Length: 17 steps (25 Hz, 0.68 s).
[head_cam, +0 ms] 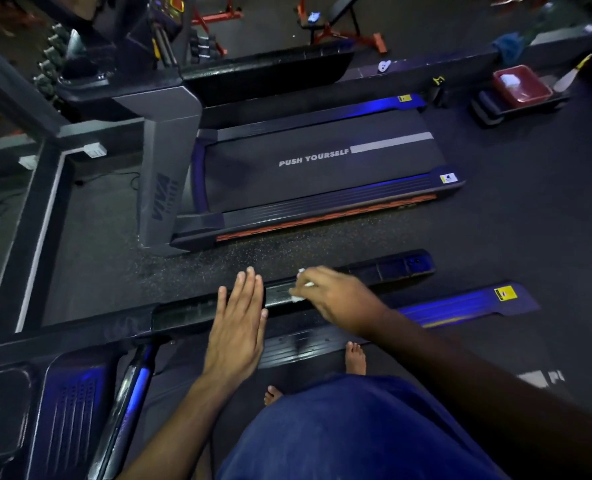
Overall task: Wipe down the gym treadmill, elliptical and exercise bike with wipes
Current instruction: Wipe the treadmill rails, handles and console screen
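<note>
A person's right hand [336, 297] pinches a white wipe [299, 295] against a treadmill handrail [384, 271] while the left hand [237, 323] rests flat, fingers straight, on it.

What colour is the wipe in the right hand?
White, in the head view: wipe under right hand.

Handrail [339, 271] glossy black plastic; wipe [296, 298] white paper/cloth; floor [529, 209] matt speckled rubber.

A crumpled white wipe [299, 285] is lying pressed against the near treadmill's black handrail [363, 271], under the fingers of the right hand [332, 299]. A second treadmill [322, 174] is standing just beyond, its dark belt reading "PUSH YOURSELF".
</note>
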Tool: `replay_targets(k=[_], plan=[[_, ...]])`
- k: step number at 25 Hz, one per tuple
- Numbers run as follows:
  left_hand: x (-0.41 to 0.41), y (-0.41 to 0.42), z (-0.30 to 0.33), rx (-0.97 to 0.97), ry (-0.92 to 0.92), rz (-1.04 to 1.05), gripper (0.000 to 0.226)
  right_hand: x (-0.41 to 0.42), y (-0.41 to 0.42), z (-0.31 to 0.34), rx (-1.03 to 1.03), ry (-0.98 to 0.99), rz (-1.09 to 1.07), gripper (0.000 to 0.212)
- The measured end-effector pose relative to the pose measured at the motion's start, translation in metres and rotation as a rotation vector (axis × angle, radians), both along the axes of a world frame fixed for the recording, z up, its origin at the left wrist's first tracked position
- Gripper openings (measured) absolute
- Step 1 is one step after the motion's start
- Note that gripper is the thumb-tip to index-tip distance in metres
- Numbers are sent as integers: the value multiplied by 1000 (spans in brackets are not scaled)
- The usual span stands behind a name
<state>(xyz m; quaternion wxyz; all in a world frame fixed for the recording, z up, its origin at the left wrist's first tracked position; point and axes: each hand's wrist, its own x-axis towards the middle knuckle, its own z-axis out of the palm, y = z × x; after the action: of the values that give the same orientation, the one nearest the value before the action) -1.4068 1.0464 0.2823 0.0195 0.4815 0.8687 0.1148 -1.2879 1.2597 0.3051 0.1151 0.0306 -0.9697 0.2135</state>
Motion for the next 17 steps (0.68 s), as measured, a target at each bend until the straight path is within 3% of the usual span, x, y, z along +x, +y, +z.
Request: replay_targets(k=[5, 10, 17], plan=[[-1, 11, -1, -71, 30, -80, 57, 22, 10, -23, -25, -19, -31, 36], [-1, 21, 0, -87, 29, -143, 58, 88, 76, -23, -136, 11, -287, 36], [2, 47, -2, -105, 65, -242, 57, 132, 124, -16, -20, 58, -696, 31]])
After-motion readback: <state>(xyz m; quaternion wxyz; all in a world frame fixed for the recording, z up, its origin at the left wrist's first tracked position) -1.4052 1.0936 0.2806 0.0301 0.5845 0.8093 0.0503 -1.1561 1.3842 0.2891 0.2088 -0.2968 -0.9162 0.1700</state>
